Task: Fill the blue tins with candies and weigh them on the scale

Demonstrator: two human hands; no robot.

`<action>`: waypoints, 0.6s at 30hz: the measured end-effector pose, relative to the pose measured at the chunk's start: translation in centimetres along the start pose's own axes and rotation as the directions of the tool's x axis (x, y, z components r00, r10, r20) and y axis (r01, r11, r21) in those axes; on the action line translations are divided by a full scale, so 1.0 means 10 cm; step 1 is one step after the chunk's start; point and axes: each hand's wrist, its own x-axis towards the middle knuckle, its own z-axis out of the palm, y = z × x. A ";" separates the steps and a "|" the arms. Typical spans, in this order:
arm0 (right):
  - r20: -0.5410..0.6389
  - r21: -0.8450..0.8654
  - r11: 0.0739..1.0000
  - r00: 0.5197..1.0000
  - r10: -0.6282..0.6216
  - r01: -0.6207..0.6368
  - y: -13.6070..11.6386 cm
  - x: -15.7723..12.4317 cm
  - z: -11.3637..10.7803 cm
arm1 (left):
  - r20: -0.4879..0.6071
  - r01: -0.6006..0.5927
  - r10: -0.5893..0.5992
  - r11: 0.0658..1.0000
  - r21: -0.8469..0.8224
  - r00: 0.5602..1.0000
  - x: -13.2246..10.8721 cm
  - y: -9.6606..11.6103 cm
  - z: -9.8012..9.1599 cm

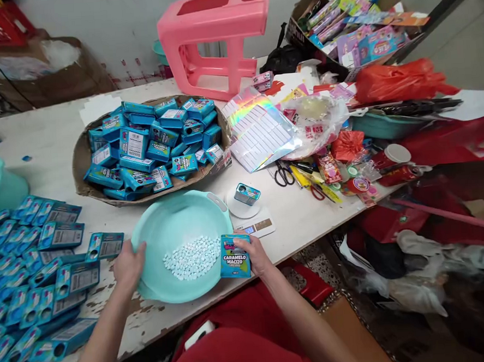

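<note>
A teal plastic basin [150, 225] holds a pile of small pale-blue candies [192, 258]. My left hand [130, 266] is closed on the basin's left rim. In my right hand [252, 251] is a blue candy box [234, 258] marked "CARAMELO MACIZO", front face up, at the basin's right edge. Just behind it stands a white kitchen scale [261, 226], with another blue box [247, 194] lying on its round plate. Whether the held box is full cannot be seen.
A cardboard carton [79, 163] heaped with blue boxes sits behind the basin. Rows of boxes [26, 276] cover the left side near a teal tub [4, 184]. A pink stool [212, 41], scissors [283, 174], label sheets [259, 131] and a red bag [400, 81] occupy the back and right.
</note>
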 end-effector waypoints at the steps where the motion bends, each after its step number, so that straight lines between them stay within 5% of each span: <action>1: 0.007 0.007 1.000 1.000 0.013 -0.013 -0.02 0.01 -0.01 | -0.050 -0.045 0.049 0.996 0.075 0.998 -0.06 0.15 -0.02; 3: 0.029 0.009 1.000 0.999 0.022 -0.023 -0.06 0.00 -0.05 | -0.140 -0.176 0.198 0.972 0.154 0.970 -0.23 0.47 -0.01; 4: 0.032 0.004 1.000 0.999 0.016 -0.016 -0.08 -0.02 -0.08 | -0.093 -0.281 0.297 0.948 0.150 0.950 -0.32 0.63 0.04; 7: -0.025 -0.046 0.998 0.999 -0.049 0.047 -0.18 -0.13 -0.27 | 0.308 -0.558 0.527 0.830 0.014 0.792 -0.58 1.04 0.31; 10: -0.238 -0.171 0.966 0.943 -0.233 0.196 -0.31 -0.21 -0.66 | 0.503 -0.570 0.486 0.822 0.016 0.715 -0.79 1.24 0.57; 11: -0.337 -0.235 0.935 0.880 -0.335 0.266 -0.35 -0.21 -0.81 | 0.535 -0.564 0.466 0.825 0.025 0.705 -0.84 1.26 0.61; 15: -0.594 -0.537 0.764 0.482 -0.644 0.359 -0.51 -0.03 -1.38 | 0.640 -0.529 0.435 0.847 -0.051 0.633 -0.96 1.22 0.63; 18: -0.601 -0.676 0.684 0.332 -0.727 0.275 -0.53 0.21 -1.59 | 0.697 -0.462 0.399 0.880 -0.110 0.596 -0.96 1.14 0.59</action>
